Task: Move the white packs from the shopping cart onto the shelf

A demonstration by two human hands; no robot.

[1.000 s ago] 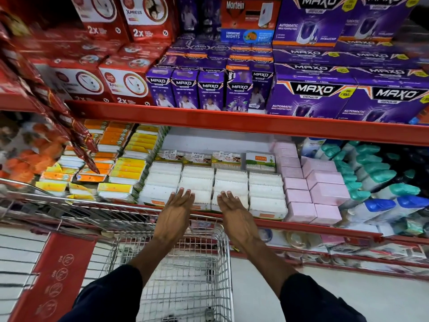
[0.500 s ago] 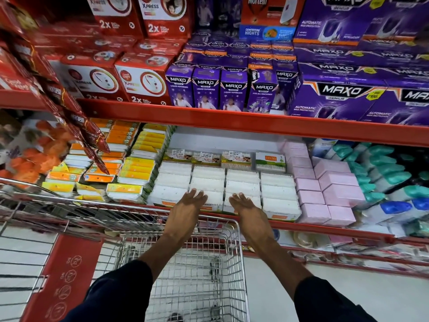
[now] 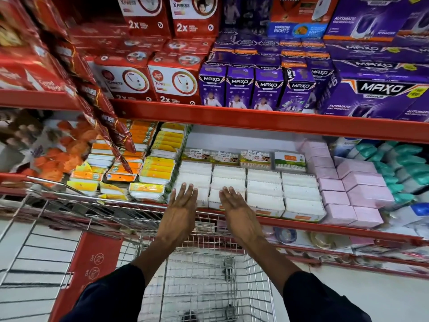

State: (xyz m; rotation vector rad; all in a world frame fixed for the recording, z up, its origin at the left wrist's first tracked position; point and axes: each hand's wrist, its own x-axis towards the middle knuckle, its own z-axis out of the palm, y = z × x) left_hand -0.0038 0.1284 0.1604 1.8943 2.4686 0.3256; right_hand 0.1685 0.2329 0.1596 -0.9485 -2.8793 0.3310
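Note:
Several white packs [image 3: 264,189] lie in neat rows on the middle shelf [image 3: 301,223], behind its red front edge. My left hand [image 3: 180,210] rests flat, fingers together, on the front pack of the leftmost row. My right hand [image 3: 236,211] lies flat on the front pack of the second row. Neither hand grips anything. The wire shopping cart [image 3: 204,275] stands below my arms, against the shelf; I see no white packs in the part of its basket that shows.
Yellow and orange packs [image 3: 157,168] sit left of the white rows, pink boxes [image 3: 348,189] to the right. Red sachet strips [image 3: 109,126] hang at the left. Purple boxes [image 3: 267,87] and red boxes fill the upper shelf [image 3: 255,119]. A lower shelf holds small items.
The view has shifted closer and to the left along the shelf. Both hands have stayed flat on the front white packs.

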